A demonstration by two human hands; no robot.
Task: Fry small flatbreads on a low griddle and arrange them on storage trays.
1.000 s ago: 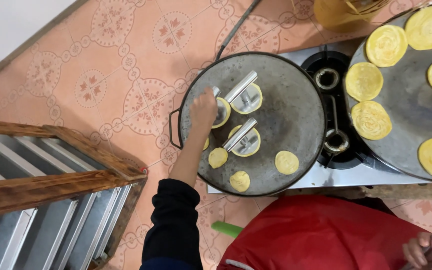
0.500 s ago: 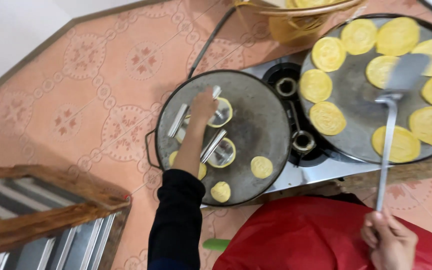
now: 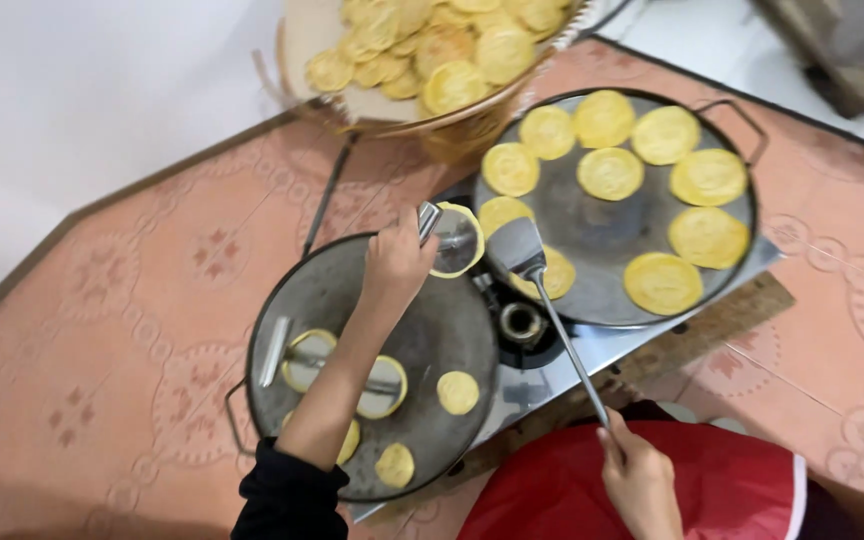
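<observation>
My left hand (image 3: 397,262), in a dark sleeve, is shut on the handle of a small round metal mould (image 3: 455,240) with a yellow cake in it. It holds the mould above the gap between the two pans. My right hand (image 3: 637,472) grips the long handle of a metal spatula (image 3: 517,248). The spatula's blade lies right beside the mould, at the near left edge of the right pan (image 3: 592,225). The left pan (image 3: 457,320) carries two more moulds (image 3: 384,385) and a few small yellow cakes (image 3: 458,392).
Several round yellow cakes (image 3: 663,283) lie on the right pan. A basket (image 3: 432,60) heaped with finished cakes stands behind the pans. Both pans sit on a two-burner stove (image 3: 524,325) on a pink patterned floor (image 3: 132,300). A red garment (image 3: 732,490) covers my lap.
My left hand has lifted one mould off the left pan and carried it toward the right pan. The spatula has swung left to meet it. The view has tilted up, and the basket shows.
</observation>
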